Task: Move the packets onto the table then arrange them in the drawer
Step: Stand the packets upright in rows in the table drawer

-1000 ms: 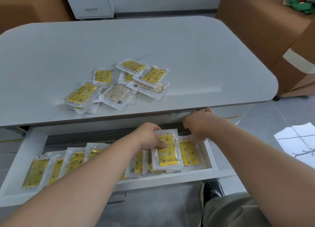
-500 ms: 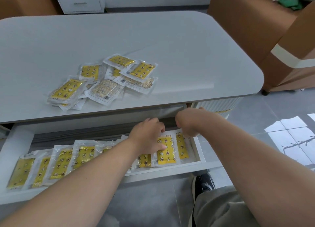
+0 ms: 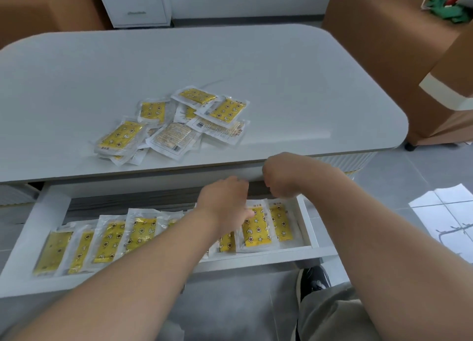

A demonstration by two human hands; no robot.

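On the pale grey rounded counter (image 3: 281, 84), a loose heap of clear plastic packets with yellow star-print filling (image 3: 174, 125). Below, in the open white drawer (image 3: 256, 257), an overlapping row of packets (image 3: 110, 238). Near its right end, left hand (image 3: 225, 202) pinching the top of one upright packet (image 3: 256, 228). Just beside, right hand (image 3: 281, 177) curled, grip impossible to tell. Probably light, floppy, slippery: best pinched by the clear sealed border.

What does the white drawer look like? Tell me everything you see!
The drawer is white, shallow and wide, like painted board, pulled out from under the grey table. A row of overlapping clear packets with yellow starry insides lies along it. The left hand touches packets near its right end; the right hand hovers above its back right corner, fingers curled.
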